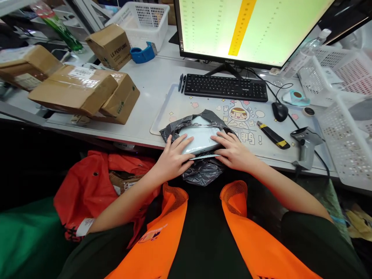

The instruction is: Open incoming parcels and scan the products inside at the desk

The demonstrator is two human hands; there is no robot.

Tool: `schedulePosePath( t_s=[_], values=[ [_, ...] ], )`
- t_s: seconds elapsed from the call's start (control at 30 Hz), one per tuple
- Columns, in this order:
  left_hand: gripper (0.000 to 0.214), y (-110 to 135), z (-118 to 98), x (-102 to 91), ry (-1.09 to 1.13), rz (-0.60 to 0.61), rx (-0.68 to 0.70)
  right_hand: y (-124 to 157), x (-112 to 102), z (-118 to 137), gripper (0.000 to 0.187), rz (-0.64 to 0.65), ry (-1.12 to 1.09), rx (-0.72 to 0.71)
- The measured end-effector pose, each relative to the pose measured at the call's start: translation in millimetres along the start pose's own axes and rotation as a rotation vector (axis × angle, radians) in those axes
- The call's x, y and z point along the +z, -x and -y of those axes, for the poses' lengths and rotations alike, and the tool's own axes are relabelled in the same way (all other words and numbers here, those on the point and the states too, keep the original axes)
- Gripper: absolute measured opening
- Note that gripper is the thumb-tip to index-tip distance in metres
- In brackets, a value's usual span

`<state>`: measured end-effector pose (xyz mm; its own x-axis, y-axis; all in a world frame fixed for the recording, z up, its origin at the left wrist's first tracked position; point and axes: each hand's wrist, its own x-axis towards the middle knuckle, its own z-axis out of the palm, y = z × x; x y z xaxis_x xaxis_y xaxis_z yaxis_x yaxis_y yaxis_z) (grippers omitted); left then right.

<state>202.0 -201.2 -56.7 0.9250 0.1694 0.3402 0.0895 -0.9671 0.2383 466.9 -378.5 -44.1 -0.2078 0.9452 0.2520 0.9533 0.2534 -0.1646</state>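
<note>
At the desk's front edge, a pale blue package (200, 140) with a glossy, plastic-like surface lies in an opened dark grey plastic bag (203, 172). My left hand (174, 155) grips its left side, fingers on top and thumb at the near edge. On the opposite side, my right hand (234, 152) holds it the same way. A thin pale edge (205, 157), perhaps a card or flap, shows between my thumbs. The bag's crumpled plastic surrounds the package and hangs over the desk edge. What lies under the package is hidden.
A utility knife (273, 135), barcode scanner (306, 147) and mouse (279, 111) lie to the right. Behind stand a keyboard (226, 87) and monitor (250, 31). Cardboard boxes (75, 87) sit left; white baskets (348, 135) stand right. A red bag (84, 190) is below the desk.
</note>
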Motion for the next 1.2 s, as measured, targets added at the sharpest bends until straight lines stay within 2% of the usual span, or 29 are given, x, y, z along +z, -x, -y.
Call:
schedulePosePath(
  t_s=[0.07, 0.13, 0.23, 0.33, 0.4, 0.47, 0.53, 0.63, 0.73, 0.83, 0.9, 1.07, 1.13, 1.2],
  values=[
    [0.017, 5, -1, -0.6, 0.018, 0.004, -0.055, -4, -7, 1, 0.027, 0.066, 0.001, 0.037],
    [0.024, 13, 4, 5.5, 0.035, -0.03, -0.137, -10, -8, 0, 0.03, 0.065, 0.015, 0.057],
    [0.053, 24, 19, 25.4, 0.022, -0.127, -0.237, -20, 2, -3, 0.028, 0.003, 0.068, 0.071],
    [0.079, 27, 40, 47.3, 0.001, -0.256, -0.169, -31, 16, -6, 0.02, -0.06, 0.106, 0.067],
    [0.084, 24, 52, 56.6, 0.014, -0.345, -0.083, -39, 23, -5, 0.031, -0.08, 0.13, 0.082],
    [0.084, 19, 59, 60.4, 0.039, -0.396, -0.049, -48, 27, -3, 0.053, -0.077, 0.173, 0.11],
    [0.082, 14, 61, 60.1, 0.062, -0.42, -0.072, -57, 27, -3, 0.064, -0.069, 0.232, 0.137],
    [0.074, 6, 52, 56.9, 0.058, -0.522, -0.114, -72, 21, -7, 0.063, -0.066, 0.274, 0.128],
    [0.055, -2, 32, 55.2, -0.036, -0.609, -0.08, -87, 8, -14, 0.064, -0.071, 0.233, 0.1],
    [0.03, -9, 18, 55.4, -0.16, -0.565, -0.083, -100, -13, -20, 0.067, -0.054, 0.16, 0.083],
    [0.016, -10, 17, 54.1, -0.197, -0.551, -0.138, -107, -29, -27, 0.068, -0.014, 0.134, 0.078],
    [0.024, -13, 33, 44.3, -0.118, -0.572, -0.229, -117, -61, -47, 0.064, 0.083, 0.086, 0.202],
    [0.03, -23, 36, 41.7, -0.026, -0.602, -0.28, -120, -66, -46, 0.063, 0.1, 0.084, 0.247],
    [0.035, -40, 39, 41.1, 0.097, -0.643, -0.409, -123, -66, -39, 0.06, 0.095, 0.13, 0.291]
  ],
)
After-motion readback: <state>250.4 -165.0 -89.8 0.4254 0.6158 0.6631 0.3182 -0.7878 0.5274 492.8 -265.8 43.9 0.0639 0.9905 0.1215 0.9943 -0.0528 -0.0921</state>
